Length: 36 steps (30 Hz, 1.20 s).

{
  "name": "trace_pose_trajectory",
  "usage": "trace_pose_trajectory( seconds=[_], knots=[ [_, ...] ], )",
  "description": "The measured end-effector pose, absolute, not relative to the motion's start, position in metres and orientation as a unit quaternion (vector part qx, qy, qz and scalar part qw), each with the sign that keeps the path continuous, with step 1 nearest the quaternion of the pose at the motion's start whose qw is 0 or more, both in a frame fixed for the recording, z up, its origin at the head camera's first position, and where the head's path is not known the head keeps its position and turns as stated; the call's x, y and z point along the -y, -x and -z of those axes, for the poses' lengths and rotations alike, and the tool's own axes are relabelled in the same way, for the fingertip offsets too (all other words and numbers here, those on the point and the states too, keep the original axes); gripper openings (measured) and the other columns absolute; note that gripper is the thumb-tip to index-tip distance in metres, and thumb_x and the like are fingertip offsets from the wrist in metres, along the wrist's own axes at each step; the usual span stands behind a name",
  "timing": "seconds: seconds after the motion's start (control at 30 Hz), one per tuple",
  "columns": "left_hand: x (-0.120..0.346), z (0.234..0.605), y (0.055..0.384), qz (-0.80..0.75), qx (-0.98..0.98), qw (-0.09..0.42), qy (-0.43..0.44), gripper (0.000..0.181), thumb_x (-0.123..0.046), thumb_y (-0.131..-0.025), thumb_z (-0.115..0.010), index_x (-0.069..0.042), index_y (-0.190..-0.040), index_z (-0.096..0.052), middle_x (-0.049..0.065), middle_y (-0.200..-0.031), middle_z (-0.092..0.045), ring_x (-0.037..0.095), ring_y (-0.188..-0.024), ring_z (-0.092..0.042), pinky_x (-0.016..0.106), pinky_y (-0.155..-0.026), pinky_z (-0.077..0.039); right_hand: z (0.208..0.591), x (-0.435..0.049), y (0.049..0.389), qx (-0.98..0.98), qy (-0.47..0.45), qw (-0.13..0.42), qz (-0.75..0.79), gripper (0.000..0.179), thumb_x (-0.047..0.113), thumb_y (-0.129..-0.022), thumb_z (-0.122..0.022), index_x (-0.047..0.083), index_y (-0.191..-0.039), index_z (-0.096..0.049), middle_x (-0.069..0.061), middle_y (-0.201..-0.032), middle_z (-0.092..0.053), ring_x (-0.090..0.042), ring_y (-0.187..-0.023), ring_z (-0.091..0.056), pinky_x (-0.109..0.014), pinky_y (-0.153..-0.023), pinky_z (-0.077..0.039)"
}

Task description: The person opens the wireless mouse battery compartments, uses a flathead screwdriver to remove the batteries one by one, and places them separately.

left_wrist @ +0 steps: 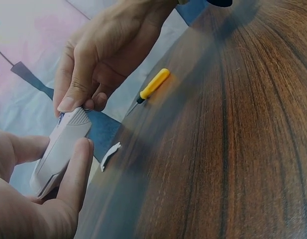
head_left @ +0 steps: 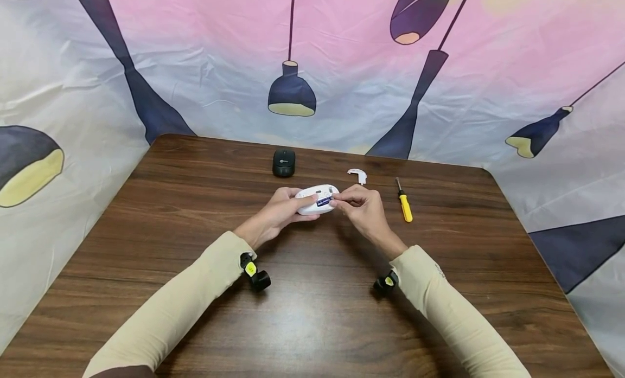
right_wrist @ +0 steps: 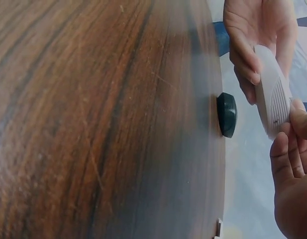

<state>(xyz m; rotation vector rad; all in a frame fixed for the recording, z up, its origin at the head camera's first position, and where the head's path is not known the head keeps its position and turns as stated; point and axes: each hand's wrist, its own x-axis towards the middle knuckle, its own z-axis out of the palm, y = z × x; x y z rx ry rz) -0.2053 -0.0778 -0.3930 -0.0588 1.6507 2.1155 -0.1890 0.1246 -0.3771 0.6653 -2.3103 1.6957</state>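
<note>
The white mouse is held up above the wood-grain counter, its underside turned up toward the person, with a dark blue patch bearing pale lettering on it. At the mouse's left end, the left hand is grasping its body, thumb on the upturned face and fingers beneath. At its right, ribbed end, the right hand is pinching with thumb and fingertips; whether they also grip the blue patch, I cannot tell. Beyond the white mouse and to its left sits a black mouse; beyond it and to its right lies a curved white piece. Farther right of it, a yellow-handled screwdriver lies with its shaft pointing away from the person.
</note>
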Motion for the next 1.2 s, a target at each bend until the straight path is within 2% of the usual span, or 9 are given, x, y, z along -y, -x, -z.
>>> trace_pose_trajectory(
  seconds=[0.23, 0.43, 0.77, 1.03, 1.2],
  knots=[
    [0.077, 0.393, 0.205, -0.768, -0.598, 0.226, 0.02, 0.044, -0.008, -0.103, -0.059, 0.015, -0.139, -0.046, 0.023, -0.128, -0.055, 0.02, -0.096, -0.066, 0.032, -0.091, -0.061, 0.397, -0.129, 0.202, 0.769, -0.227, 0.107, -0.588, 0.012, -0.015, -0.082, -0.076, -0.014, -0.094, -0.075, -0.029, -0.088, -0.067, -0.014, -0.08, -0.061, -0.013, -0.066, -0.054],
    [0.077, 0.395, 0.206, -0.766, -0.6, 0.228, 0.026, 0.044, -0.008, -0.103, -0.058, 0.015, -0.139, -0.045, 0.023, -0.129, -0.054, 0.02, -0.096, -0.066, 0.032, -0.091, -0.061, 0.404, -0.134, 0.207, 0.772, -0.229, 0.11, -0.583, 0.012, -0.008, -0.081, -0.081, -0.007, -0.093, -0.079, -0.022, -0.089, -0.07, -0.015, -0.084, -0.064, -0.015, -0.072, -0.058],
    [0.076, 0.398, 0.208, -0.767, -0.602, 0.222, 0.021, 0.043, -0.005, -0.102, -0.058, 0.016, -0.137, -0.045, 0.023, -0.124, -0.055, 0.019, -0.091, -0.067, 0.03, -0.088, -0.062, 0.393, -0.141, 0.21, 0.837, -0.265, 0.123, -0.463, 0.008, 0.005, -0.084, -0.084, 0.002, -0.091, -0.081, -0.006, -0.088, -0.072, -0.015, -0.076, -0.064, -0.019, -0.061, -0.057],
    [0.077, 0.398, 0.208, -0.762, -0.605, 0.231, 0.02, 0.046, -0.007, -0.103, -0.059, 0.014, -0.141, -0.043, 0.025, -0.131, -0.053, 0.022, -0.099, -0.065, 0.031, -0.09, -0.061, 0.385, -0.141, 0.214, 0.855, -0.287, 0.09, -0.422, 0.017, 0.003, -0.084, -0.083, 0.001, -0.1, -0.08, -0.006, -0.089, -0.07, -0.014, -0.074, -0.062, -0.02, -0.061, -0.056],
    [0.078, 0.397, 0.208, -0.759, -0.607, 0.233, 0.02, 0.046, -0.008, -0.103, -0.059, 0.014, -0.141, -0.043, 0.025, -0.133, -0.051, 0.023, -0.101, -0.064, 0.032, -0.09, -0.061, 0.381, -0.141, 0.214, 0.862, -0.302, 0.071, -0.402, 0.015, 0.002, -0.086, -0.08, 0.0, -0.101, -0.08, -0.006, -0.09, -0.068, -0.015, -0.074, -0.059, -0.022, -0.059, -0.053]
  ],
)
